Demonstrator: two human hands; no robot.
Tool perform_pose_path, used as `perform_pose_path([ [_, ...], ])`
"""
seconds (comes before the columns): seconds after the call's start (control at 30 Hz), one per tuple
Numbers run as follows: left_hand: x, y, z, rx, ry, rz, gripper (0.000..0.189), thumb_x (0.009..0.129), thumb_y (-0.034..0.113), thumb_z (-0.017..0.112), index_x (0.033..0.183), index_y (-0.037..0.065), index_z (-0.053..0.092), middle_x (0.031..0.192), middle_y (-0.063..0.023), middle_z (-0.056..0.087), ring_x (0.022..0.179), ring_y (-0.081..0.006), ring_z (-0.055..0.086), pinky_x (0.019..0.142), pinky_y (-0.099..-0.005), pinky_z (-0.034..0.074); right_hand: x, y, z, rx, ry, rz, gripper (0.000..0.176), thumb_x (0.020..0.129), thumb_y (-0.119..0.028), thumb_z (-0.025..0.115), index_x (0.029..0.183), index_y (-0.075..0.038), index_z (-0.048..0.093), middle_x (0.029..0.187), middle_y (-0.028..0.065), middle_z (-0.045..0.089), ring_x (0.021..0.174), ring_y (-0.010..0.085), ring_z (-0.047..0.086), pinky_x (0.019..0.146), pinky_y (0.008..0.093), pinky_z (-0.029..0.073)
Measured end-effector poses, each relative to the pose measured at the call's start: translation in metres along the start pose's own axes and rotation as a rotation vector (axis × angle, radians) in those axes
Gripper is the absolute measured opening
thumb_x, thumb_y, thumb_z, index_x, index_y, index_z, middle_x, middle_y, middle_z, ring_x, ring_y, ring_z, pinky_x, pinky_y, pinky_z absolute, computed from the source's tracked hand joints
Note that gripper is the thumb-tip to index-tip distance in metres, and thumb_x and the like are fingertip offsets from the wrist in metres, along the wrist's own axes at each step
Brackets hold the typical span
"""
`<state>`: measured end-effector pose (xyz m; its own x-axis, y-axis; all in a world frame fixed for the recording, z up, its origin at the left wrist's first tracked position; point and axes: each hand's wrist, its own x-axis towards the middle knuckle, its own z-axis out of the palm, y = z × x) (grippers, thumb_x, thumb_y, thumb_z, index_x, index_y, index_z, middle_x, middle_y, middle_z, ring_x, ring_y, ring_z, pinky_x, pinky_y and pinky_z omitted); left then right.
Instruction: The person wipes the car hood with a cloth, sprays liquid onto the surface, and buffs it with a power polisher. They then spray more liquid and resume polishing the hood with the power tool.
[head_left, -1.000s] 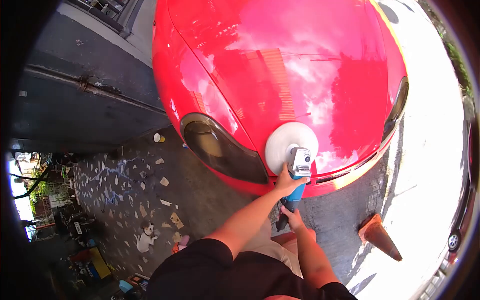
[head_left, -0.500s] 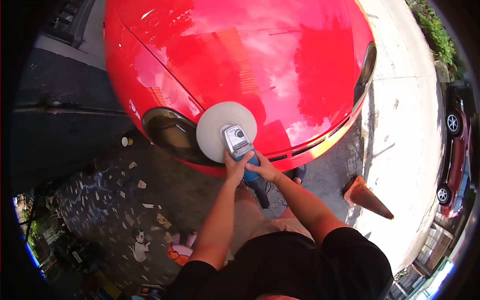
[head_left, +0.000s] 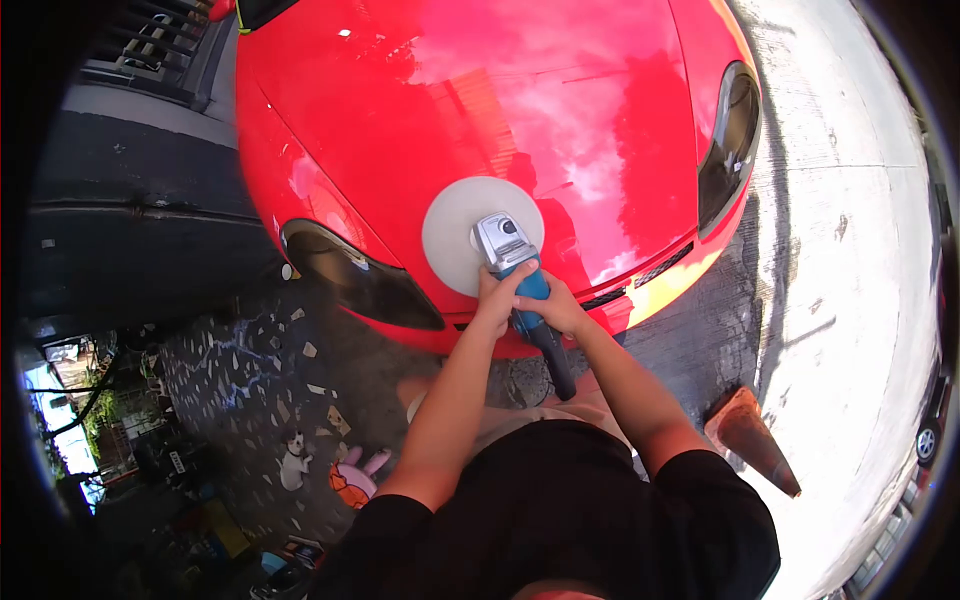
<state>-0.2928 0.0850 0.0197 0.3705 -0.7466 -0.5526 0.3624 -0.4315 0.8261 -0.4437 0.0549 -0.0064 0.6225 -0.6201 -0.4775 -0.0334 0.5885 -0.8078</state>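
Both my hands are wrapped round a blue and silver power polisher (head_left: 534, 287) with a wide, pale round pad (head_left: 455, 240). My left hand (head_left: 494, 298) grips the body on its left side, just behind the silver head. On the right side, my right hand (head_left: 556, 304) closes round the same blue body. The pad lies over the front of the red car's hood (head_left: 560, 120), inward of the dark headlight (head_left: 355, 270) on the left. The polisher's black rear end points back toward my waist.
An orange traffic cone (head_left: 755, 440) stands at my right. On the stone-patterned ground at left are a small black-and-white dog (head_left: 294, 462) and a pink and orange item (head_left: 353, 480). A dark wall (head_left: 130, 250) runs along the car's left. A cup (head_left: 290, 272) sits near the headlight.
The polisher and both hands have moved right across the car's front, from beside the left headlight onto the hood. My view has shifted too. Both hands keep their grip.
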Motion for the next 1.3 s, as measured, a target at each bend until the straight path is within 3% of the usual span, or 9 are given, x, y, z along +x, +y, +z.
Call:
perform_pose_path([
  [0.13, 0.014, 0.021, 0.032, -0.068, -0.183, 0.008, 0.076, 0.088, 0.038, 0.092, 0.138, -0.001, 0.050, 0.124, -0.0145, 0.068, 0.109, -0.0223, 0.070, 0.093, -0.0378, 0.059, -0.002, -0.026, -0.023, 0.083, 0.124, -0.018, 0.069, 0.085, -0.027, 0.093, 0.139, 0.003, 0.060, 0.115, 0.0143, 0.074, 0.098, 0.0206, 0.074, 0.084, 0.0377, 0.063],
  [0.27, 0.021, 0.036, 0.047, 0.140, -0.155, 0.066, 0.059, 0.093, 0.036, 0.085, 0.134, -0.001, 0.065, 0.121, -0.0127, 0.073, 0.104, -0.0206, 0.073, 0.090, -0.0384, 0.060, 0.007, -0.025, -0.028, 0.124, 0.141, -0.040, 0.060, 0.092, -0.030, 0.085, 0.135, 0.004, 0.061, 0.110, 0.0156, 0.075, 0.088, 0.0241, 0.077, 0.077, 0.0392, 0.064],
  [0.4, 0.033, 0.039, 0.038, 0.190, -0.094, 0.101, 0.060, 0.088, 0.033, 0.088, 0.132, -0.002, 0.066, 0.119, -0.0142, 0.074, 0.104, -0.0207, 0.073, 0.088, -0.0377, 0.061, 0.011, -0.034, -0.013, 0.214, 0.111, -0.025, 0.061, 0.092, -0.031, 0.084, 0.135, 0.003, 0.059, 0.104, 0.0155, 0.074, 0.080, 0.0253, 0.077, 0.070, 0.0390, 0.064],
  [0.43, 0.037, 0.037, 0.033, 0.194, -0.007, 0.073, 0.057, 0.087, 0.031, 0.089, 0.128, -0.002, 0.069, 0.118, -0.0149, 0.075, 0.104, -0.0211, 0.073, 0.088, -0.0377, 0.060, 0.015, -0.036, -0.007, 0.196, 0.107, -0.028, 0.061, 0.092, -0.032, 0.084, 0.135, 0.003, 0.059, 0.104, 0.0155, 0.074, 0.081, 0.0253, 0.077, 0.070, 0.0391, 0.064],
  [0.53, 0.043, 0.042, -0.005, 0.145, -0.148, 0.066, 0.061, 0.085, 0.032, 0.090, 0.129, -0.003, 0.066, 0.119, -0.0158, 0.074, 0.106, -0.0225, 0.073, 0.089, -0.0379, 0.060, 0.021, -0.029, 0.019, 0.165, 0.109, -0.011, 0.062, 0.093, -0.034, 0.084, 0.135, 0.002, 0.058, 0.105, 0.0155, 0.074, 0.083, 0.0252, 0.077, 0.071, 0.0395, 0.065],
  [0.67, 0.018, 0.065, -0.055, 0.125, -0.112, 0.080, 0.059, 0.086, 0.032, 0.090, 0.129, -0.003, 0.067, 0.119, -0.0151, 0.075, 0.106, -0.0223, 0.073, 0.088, -0.0377, 0.060, 0.044, -0.002, 0.068, 0.161, 0.068, -0.008, 0.063, 0.092, -0.035, 0.085, 0.136, 0.001, 0.058, 0.109, 0.0148, 0.073, 0.088, 0.0235, 0.076, 0.076, 0.0392, 0.065],
  [0.7, 0.019, 0.060, -0.067, 0.190, 0.034, 0.034, 0.057, 0.086, 0.030, 0.089, 0.127, -0.003, 0.068, 0.117, -0.0143, 0.075, 0.105, -0.0215, 0.073, 0.087, -0.0379, 0.061, 0.046, 0.001, 0.081, 0.156, 0.053, -0.001, 0.063, 0.092, -0.034, 0.085, 0.137, 0.001, 0.058, 0.110, 0.0144, 0.072, 0.089, 0.0232, 0.076, 0.077, 0.0391, 0.064],
  [1.03, 0.021, 0.066, -0.191, -0.054, 0.130, 0.106, 0.055, 0.088, 0.032, 0.088, 0.129, 0.000, 0.069, 0.113, -0.0107, 0.075, 0.098, -0.0195, 0.073, 0.086, -0.0361, 0.059, 0.103, 0.001, 0.179, -0.060, -0.132, 0.005, 0.070, 0.089, -0.038, 0.089, 0.139, 0.002, 0.059, 0.116, 0.0151, 0.073, 0.100, 0.0222, 0.074, 0.086, 0.0380, 0.062],
  [1.3, 0.039, 0.084, -0.176, -0.065, 0.089, 0.115, 0.060, 0.087, 0.038, 0.088, 0.130, 0.001, 0.067, 0.110, -0.0107, 0.074, 0.096, -0.0207, 0.074, 0.080, -0.0380, 0.061, 0.121, -0.020, 0.164, -0.111, -0.108, -0.034, 0.073, 0.088, -0.042, 0.090, 0.138, 0.003, 0.060, 0.116, 0.0157, 0.074, 0.101, 0.0225, 0.075, 0.089, 0.0376, 0.061],
])
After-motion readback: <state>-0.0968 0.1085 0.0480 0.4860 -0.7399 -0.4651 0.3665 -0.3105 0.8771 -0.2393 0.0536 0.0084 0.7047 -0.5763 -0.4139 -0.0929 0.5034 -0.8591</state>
